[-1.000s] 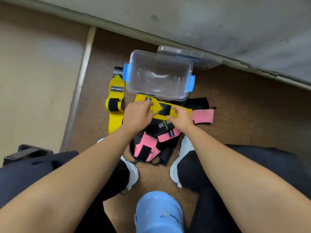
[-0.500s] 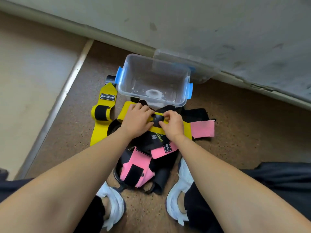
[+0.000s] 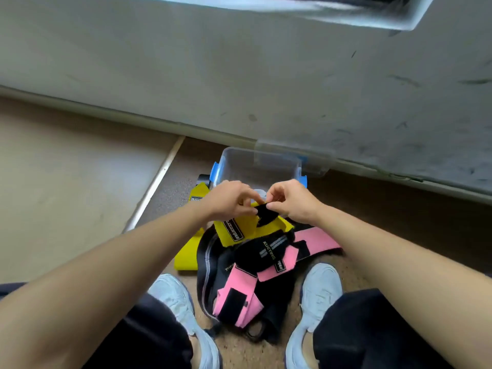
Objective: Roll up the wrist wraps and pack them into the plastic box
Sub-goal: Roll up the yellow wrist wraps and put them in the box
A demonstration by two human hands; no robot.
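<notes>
1. The yellow wrist wrap [image 3: 249, 229] is at the centre of the frame. Its upper end is held up between both hands and its lower part drapes onto the pile below. A black label runs along it.
2. A black tab [image 3: 266, 214] sits at the wrap's raised end, between the two hands.
3. The left hand [image 3: 229, 199] has its fingers curled and pinches the wrap's top edge, just left of the tab.
4. The right hand [image 3: 291, 199] is also curled, with thumb and fingertips pinching the black tab.
5. The plastic box [image 3: 239, 161], clear with blue clips, stands open on the floor just above the hands. Its inside is mostly hidden by them.
6. The box's clear lid [image 3: 292, 155] leans at the foot of the wall, at the box's upper right.
7. Below the hands lies a loose pile of pink wraps [image 3: 235, 286] and black wraps [image 3: 269, 249], overlapping one another.
8. A second yellow wrap [image 3: 186, 253] lies at the pile's left, running up towards the box.
9. The pile sits between the left shoe [image 3: 178, 299] and the right shoe [image 3: 320, 291], both pale, with dark trousers in the lower corners.
10. Brown speckled floor [image 3: 386, 222] fills the right, a beige panel [image 3: 66, 182] the left, and a scuffed grey wall [image 3: 239, 75] the top.
</notes>
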